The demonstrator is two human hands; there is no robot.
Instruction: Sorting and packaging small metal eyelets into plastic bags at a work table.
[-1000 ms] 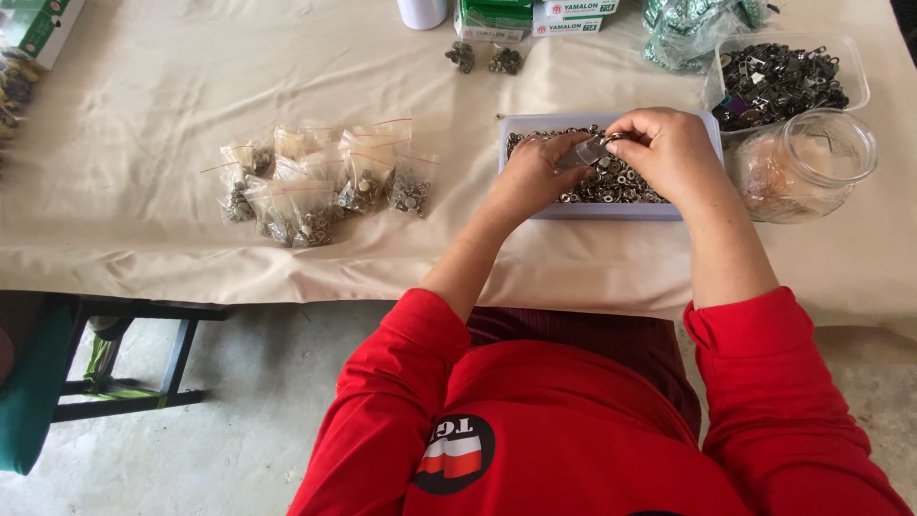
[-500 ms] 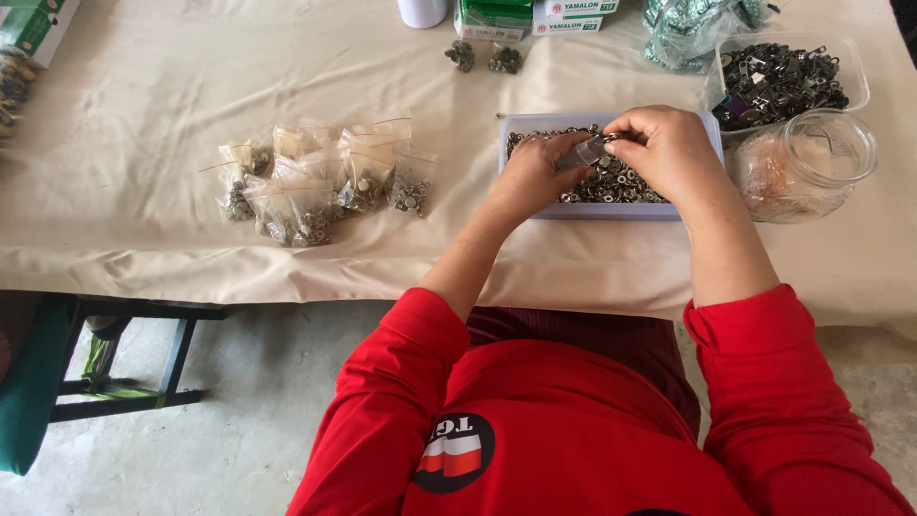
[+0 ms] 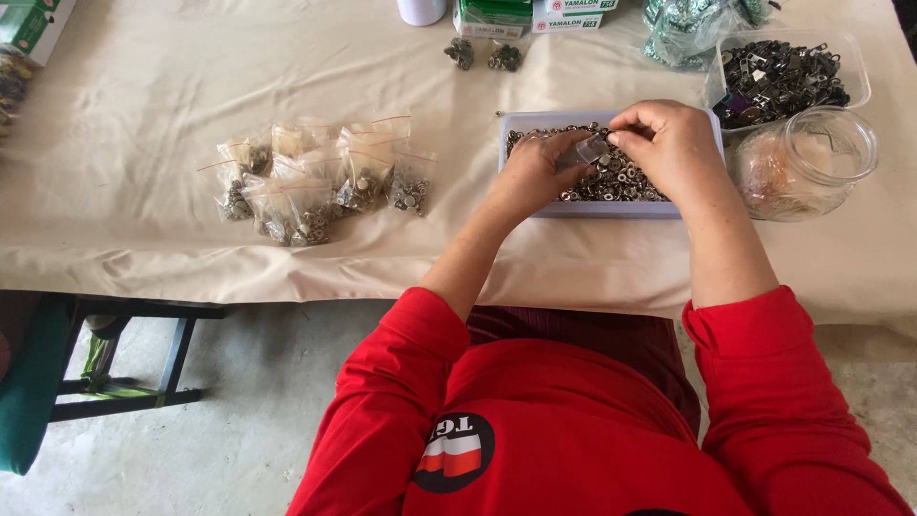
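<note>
Both hands are over a shallow grey tray (image 3: 544,208) heaped with small silvery metal rings. The left hand (image 3: 531,174) and the right hand (image 3: 671,145) meet above the pile, and between them they pinch a small clear bag (image 3: 585,151): the left hand's fingers are curled narrow onto its near end, the right hand's thumb and fingers are closed on its far end. The bag hangs just above the rings, tilted, and what it holds I cannot tell.

Well off to the left hand's side lies a cluster of filled little bags (image 3: 315,182), overlapping one another on the cream cloth that covers the bench (image 3: 143,115). Just beside the right hand, on its outer side, stands a glass jar (image 3: 812,162) lying tilted with its mouth up, something pale inside. Beyond the right hand sits a clear tub (image 3: 855,72) full of dark metal pieces, touching the jar's far edge or nearly so. Farther out past both hands are two small clumps of metal parts (image 3: 482,54) and green-and-white boxes (image 3: 535,14). The person wears red sleeves.
</note>
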